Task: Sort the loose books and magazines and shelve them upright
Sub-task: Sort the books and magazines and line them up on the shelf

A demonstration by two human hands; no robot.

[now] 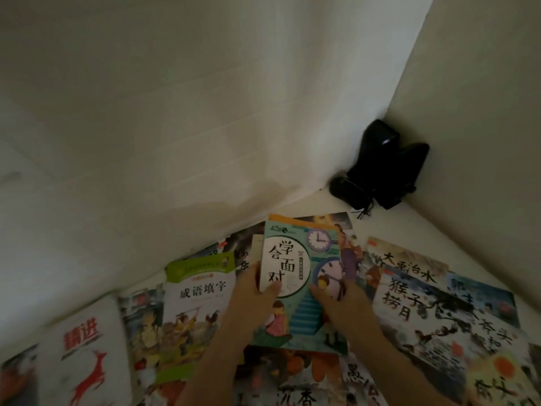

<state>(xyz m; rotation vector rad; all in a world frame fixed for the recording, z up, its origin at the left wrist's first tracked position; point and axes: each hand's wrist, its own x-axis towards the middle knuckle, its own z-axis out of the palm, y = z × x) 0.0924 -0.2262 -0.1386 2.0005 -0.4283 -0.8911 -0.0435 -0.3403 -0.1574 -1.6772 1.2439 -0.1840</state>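
This looks like a room in a home, most likely a child's reading or study corner, dim and lit only softly. Plain white walls (205, 98) meet at a corner where a small black device (386, 168) with a trailing cord sits on a white surface (328, 203), and in front of that device the surface is covered with children's picture books (424, 303) and paperbacks printed in Chinese, lying flat and overlapping. Nearest the device lies a teal book with a clock on its cover (295, 276), and further left of it a white book with a red deer (85, 373).
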